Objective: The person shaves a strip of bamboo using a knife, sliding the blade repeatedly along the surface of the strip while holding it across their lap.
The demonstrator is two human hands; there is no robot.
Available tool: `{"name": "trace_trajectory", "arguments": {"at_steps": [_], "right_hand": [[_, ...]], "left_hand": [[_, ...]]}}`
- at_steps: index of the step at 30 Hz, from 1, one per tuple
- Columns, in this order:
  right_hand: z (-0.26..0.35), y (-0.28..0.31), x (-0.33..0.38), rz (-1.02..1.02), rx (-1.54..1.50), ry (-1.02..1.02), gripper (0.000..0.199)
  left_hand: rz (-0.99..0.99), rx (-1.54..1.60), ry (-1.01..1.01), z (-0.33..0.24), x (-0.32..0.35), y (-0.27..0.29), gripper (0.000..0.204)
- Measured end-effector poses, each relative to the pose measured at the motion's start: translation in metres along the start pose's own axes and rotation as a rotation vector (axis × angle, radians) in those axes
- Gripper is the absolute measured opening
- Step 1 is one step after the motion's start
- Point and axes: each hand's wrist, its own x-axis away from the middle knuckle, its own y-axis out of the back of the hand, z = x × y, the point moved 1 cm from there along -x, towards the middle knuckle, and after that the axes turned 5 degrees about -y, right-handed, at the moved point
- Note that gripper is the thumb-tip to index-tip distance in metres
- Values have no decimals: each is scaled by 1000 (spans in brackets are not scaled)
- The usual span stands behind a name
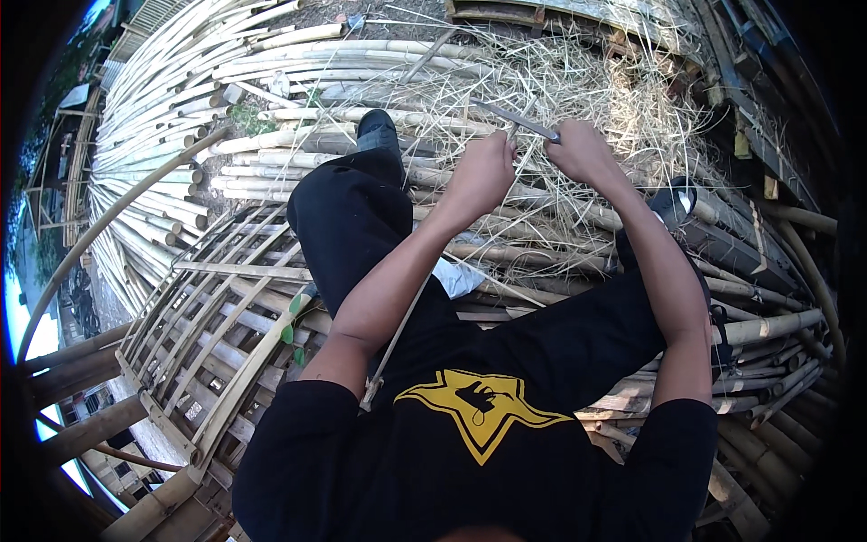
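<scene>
In front of me my right hand (582, 152) is closed round the handle of a knife (524, 121), its long blade pointing left and away. My left hand (483, 173) is closed on a thin bamboo strip (396, 341). The strip's tail runs back past my left forearm toward my shirt. Its upper end sticks out above my left fist, where the blade crosses close to it; whether they touch I cannot tell. Beneath both hands lies a heap of pale bamboo shavings (578, 86), spread over bamboo poles.
Stacked bamboo poles (271, 140) cover the ground ahead and to the left. A woven bamboo lattice (230, 312) stands by my left knee. A bent bamboo pole (113, 212) arches at far left. Between my legs lies a white plastic piece (458, 278). Timber boards (768, 117) stand at right.
</scene>
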Motion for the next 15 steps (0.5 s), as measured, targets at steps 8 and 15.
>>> {"name": "trace_trajectory", "arguments": {"at_steps": [8, 15], "right_hand": [[3, -20, -3, -8, 30, 27, 27], [-19, -14, -31, -23, 137, -38, 25]], "left_hand": [[39, -206, 17, 1, 8, -7, 19], [51, -317, -18, 8, 9, -3, 15]]}}
